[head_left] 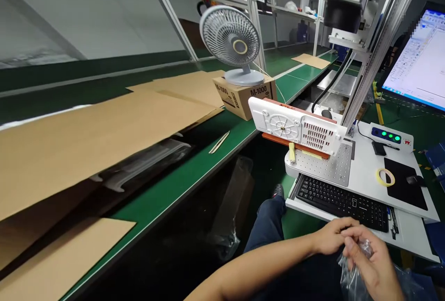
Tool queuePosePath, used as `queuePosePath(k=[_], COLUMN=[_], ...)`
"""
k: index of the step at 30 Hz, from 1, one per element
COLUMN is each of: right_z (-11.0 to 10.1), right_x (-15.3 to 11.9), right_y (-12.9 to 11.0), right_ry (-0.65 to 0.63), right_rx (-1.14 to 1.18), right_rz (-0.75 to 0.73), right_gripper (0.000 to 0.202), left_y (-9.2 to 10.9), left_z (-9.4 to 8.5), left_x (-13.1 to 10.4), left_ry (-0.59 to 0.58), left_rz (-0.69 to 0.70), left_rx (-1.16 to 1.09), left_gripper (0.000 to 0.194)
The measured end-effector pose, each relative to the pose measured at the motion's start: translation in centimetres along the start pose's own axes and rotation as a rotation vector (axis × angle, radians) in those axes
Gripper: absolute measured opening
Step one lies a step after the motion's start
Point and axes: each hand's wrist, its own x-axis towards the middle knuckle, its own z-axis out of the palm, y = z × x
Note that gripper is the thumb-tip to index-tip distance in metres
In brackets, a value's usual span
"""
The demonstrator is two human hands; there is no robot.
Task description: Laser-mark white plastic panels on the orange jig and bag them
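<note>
At the lower right, my two hands meet over my lap. My right hand (375, 264) is closed on a crumpled clear plastic bag (351, 279), which hangs below the fingers. Against its fingertips rests my left hand (332, 236), fingers curled; whatever they pinch is hidden. Ahead of the hands, a white plastic panel (299, 127) with a round grille and slots stands tilted on its long edge. It leans on an orange-brown piece (274, 140) over a perforated metal plate (327, 166). A small yellowish block (291, 152) sits at the panel's lower edge.
A keyboard (340, 201) lies on the pull-out shelf before my hands. Tape (385, 177) and a mouse (413, 180) are on the white desk. Left, cardboard sheets (104, 129) cover the green bench (194, 166). A fan (231, 41) stands on a carton (243, 97). A metal post (382, 46) rises behind.
</note>
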Motion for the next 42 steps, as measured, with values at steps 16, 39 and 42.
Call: queuePosePath(k=[16,39,42], right_z=[5.7,3.6,0.8], right_x=[5.8,6.3,6.8], right_y=[-5.0,4.1,4.7], right_ry=[0.49,-0.197,0.008], right_rx=[0.164,-0.364,-0.344], right_rz=[-0.425,-0.075,-0.112], right_gripper=[0.034,0.039,0.048], left_y=[4.5,13.2,13.2], left_z=[0.7,-3.7,-4.0], left_x=[-7.5,-11.3,-11.1], left_ry=[0.113,0.428,0.522], left_rz=[-0.224,-0.02,-0.098], left_rx=[-0.129,0.034,0.202], left_gripper=[0.053,0.05,0.053])
